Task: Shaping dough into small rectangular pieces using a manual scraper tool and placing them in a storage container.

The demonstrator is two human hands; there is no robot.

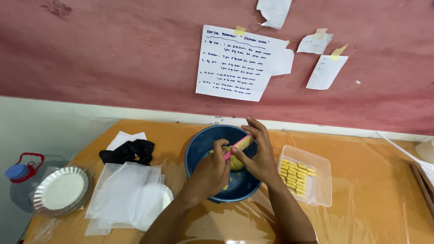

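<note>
free: bare table (375,199) right | blocked: bowl (199,149), clear tub (322,180)

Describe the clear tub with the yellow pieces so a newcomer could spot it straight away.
Start at the orange table and find the blue bowl in its middle, where both hands work. Just right of the bowl sits the clear tub, a rectangular plastic box. It alone holds neat rows of small ridged yellow pieces; the items on the bowl's left are white sheets and a foil plate.

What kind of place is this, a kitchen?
Probably a small home baking workspace: a blue bowl holding dough, a clear tub of shaped yellow pieces, and handwritten notes taped to the wall.
</note>
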